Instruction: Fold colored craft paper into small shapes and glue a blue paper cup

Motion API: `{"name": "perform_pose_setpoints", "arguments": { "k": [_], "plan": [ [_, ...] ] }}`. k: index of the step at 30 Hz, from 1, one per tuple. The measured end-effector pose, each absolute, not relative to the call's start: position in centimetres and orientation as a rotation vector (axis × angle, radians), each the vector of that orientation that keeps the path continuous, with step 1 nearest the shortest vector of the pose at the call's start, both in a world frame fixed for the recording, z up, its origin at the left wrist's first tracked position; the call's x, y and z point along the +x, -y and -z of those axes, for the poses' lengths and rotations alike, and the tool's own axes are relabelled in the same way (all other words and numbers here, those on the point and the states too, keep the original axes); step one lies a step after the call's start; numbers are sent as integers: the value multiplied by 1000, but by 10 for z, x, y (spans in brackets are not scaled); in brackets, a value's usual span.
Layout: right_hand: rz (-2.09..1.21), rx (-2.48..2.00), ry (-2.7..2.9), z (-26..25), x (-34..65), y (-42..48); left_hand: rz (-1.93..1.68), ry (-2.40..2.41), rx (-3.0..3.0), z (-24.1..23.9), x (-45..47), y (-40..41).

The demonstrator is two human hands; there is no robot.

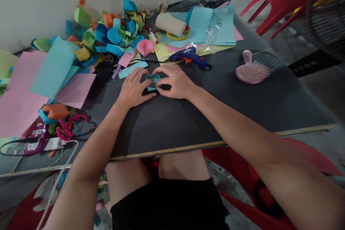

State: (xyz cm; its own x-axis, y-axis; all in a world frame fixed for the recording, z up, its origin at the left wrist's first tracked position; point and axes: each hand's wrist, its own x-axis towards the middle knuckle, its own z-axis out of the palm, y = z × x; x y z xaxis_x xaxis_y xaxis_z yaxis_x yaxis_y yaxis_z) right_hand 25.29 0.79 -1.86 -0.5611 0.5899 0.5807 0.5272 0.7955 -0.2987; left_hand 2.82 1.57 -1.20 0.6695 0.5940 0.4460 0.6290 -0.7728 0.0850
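Observation:
Between my two hands, low over the dark table (161, 125), is a small light-blue folded paper piece (152, 87) with a raised rim. My left hand (134, 88) curls round its left side, the fingertips on the paper. From the right, my right hand (174, 82) pinches the opposite side between thumb and fingers. The fingers cover part of the paper. Just beyond the hands lie a light-blue paper strip (133, 69) and a pink folded paper piece (145, 47). A blue glue gun (192, 57) with an orange trigger rests behind my right hand.
A heap of coloured folded papers (113, 32) lines the wall. Paper sheets (20, 93) cover the left side, near a purple device (37, 138) with a cable. Farther back are a cardboard roll (170, 24) and yellow-handled scissors (178, 36). A pink hairbrush (252, 72) lies right.

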Motion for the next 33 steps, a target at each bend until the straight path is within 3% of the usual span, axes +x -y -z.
{"name": "perform_pose_setpoints", "arguments": {
  "k": [4,16,24,33],
  "plan": [
    [-94,-790,2273,20,253,-9,813,1082,-2752,11,28,-16],
    [-114,-782,2263,21,254,-10,653,1085,-2817,12,33,-14],
    [-115,-817,2238,19,254,-10,1033,1233,-2735,23,27,-21],
    [-134,-904,2282,15,258,-10,964,1176,-2884,19,28,-19]
  ]
}}
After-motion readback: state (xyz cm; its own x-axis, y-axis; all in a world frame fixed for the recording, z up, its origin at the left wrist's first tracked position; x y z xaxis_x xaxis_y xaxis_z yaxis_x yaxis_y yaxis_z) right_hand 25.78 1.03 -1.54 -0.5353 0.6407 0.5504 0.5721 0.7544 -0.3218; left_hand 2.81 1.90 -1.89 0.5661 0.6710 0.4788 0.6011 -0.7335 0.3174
